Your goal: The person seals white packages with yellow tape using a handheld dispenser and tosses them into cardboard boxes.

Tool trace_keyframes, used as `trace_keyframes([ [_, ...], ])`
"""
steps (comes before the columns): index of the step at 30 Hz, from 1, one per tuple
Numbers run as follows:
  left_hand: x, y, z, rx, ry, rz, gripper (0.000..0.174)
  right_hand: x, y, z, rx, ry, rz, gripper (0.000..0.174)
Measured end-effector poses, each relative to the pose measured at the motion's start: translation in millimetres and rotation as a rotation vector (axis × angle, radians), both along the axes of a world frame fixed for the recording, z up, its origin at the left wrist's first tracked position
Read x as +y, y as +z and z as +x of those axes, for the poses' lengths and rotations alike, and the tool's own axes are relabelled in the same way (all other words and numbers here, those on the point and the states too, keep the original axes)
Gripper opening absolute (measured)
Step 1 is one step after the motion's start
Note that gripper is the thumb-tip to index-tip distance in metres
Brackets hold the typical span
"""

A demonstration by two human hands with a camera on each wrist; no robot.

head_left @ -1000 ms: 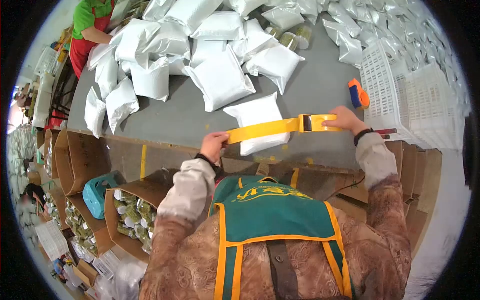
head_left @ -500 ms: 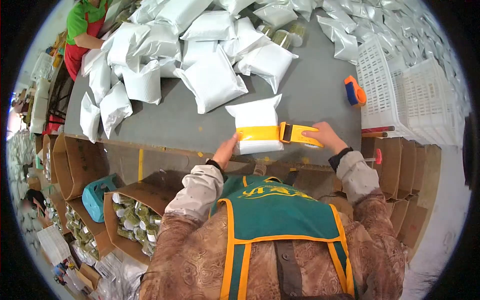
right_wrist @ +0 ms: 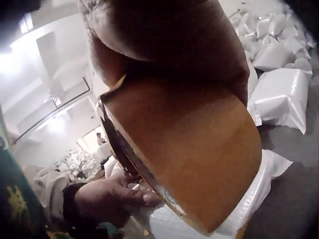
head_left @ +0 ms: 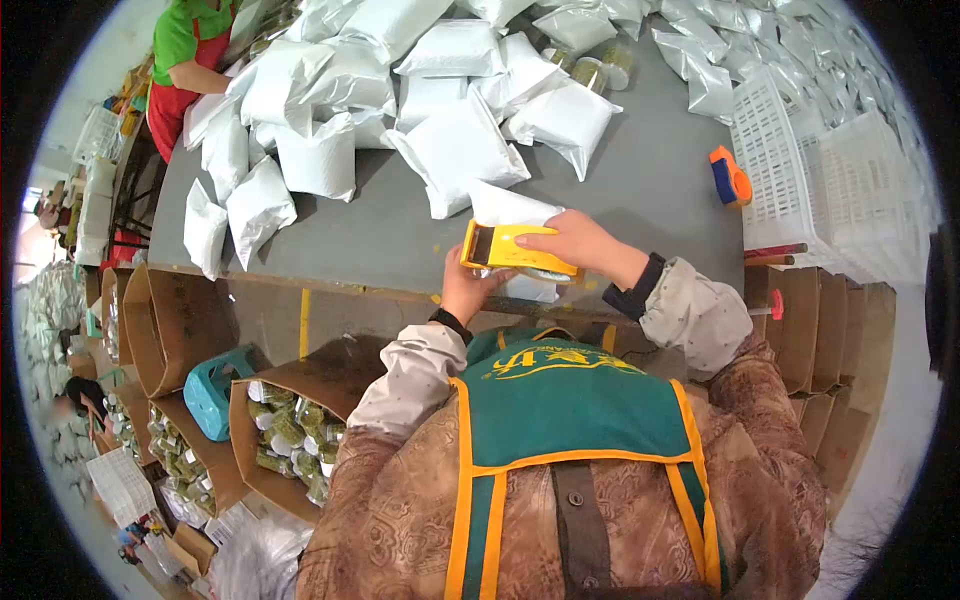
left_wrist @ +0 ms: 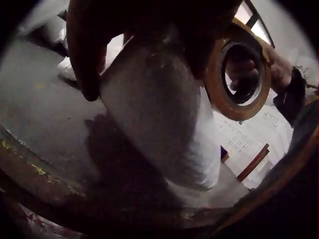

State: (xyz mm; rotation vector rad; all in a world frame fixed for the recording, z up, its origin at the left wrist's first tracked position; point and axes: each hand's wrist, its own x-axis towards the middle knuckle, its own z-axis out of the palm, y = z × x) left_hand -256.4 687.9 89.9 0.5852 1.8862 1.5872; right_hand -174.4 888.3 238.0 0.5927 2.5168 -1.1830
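A white packet (head_left: 510,207) lies at the table's near edge, tilted in the left wrist view, where it shows large and dark (left_wrist: 154,99). My right hand (head_left: 590,246) grips a yellow tape dispenser (head_left: 515,248) held against the packet's left part. Just left of the dispenser's head, my left hand (head_left: 468,286) holds the packet's near left side, its fingers partly hidden. The tape roll (left_wrist: 239,79) shows side-on in the left wrist view. In the right wrist view the roll (right_wrist: 189,149) fills the middle, with the left hand (right_wrist: 114,199) beyond it.
Many white packets (head_left: 455,150) are heaped at the table's far side. An orange and blue tape dispenser (head_left: 730,178) sits beside white crates (head_left: 775,160) at right. Open cartons of jars (head_left: 290,430) stand below left. A person in green (head_left: 178,45) is at far left.
The right hand has brought the dispenser leftward over the packet to the left hand. The stretched tape band seen earlier is now hidden. The left hand has moved in under the packet's left side.
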Motion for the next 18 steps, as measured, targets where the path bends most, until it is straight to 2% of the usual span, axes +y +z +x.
trace_keyframes([
  [2,-1,19,-5,-0.173,-0.048,-0.095,0.058,-2,10,-6,-0.048,0.050,0.062,0.062],
  [4,-7,-22,-20,-0.224,-0.035,0.020,0.053,0,12,5,-0.078,0.120,0.116,0.064],
  [5,-5,-13,-23,-0.247,-0.024,0.079,0.051,9,13,17,-0.076,0.168,0.145,0.064],
  [6,-10,-3,-22,-0.187,-0.041,-0.058,0.053,21,15,30,-0.070,0.221,0.175,0.064],
  [8,-16,-11,-27,-0.240,-0.066,-0.074,0.052,53,29,81,-0.049,0.199,0.135,0.064],
  [10,-18,-25,-32,-0.333,-0.101,-0.047,0.050,93,18,144,-0.138,0.025,0.155,0.064],
  [13,-9,-21,-28,-0.436,-0.186,-0.107,0.048,100,-12,173,-0.267,0.052,0.343,0.065],
  [14,-5,-18,-27,-0.421,-0.219,-0.128,0.044,84,-12,166,-0.256,-0.014,0.416,0.066],
  [16,-2,-20,-26,-0.451,-0.237,-0.107,0.041,70,-48,151,-0.282,-0.038,0.437,0.065],
  [18,1,-9,-25,-0.451,-0.252,-0.127,0.038,52,-61,136,-0.263,0.011,0.488,0.060],
])
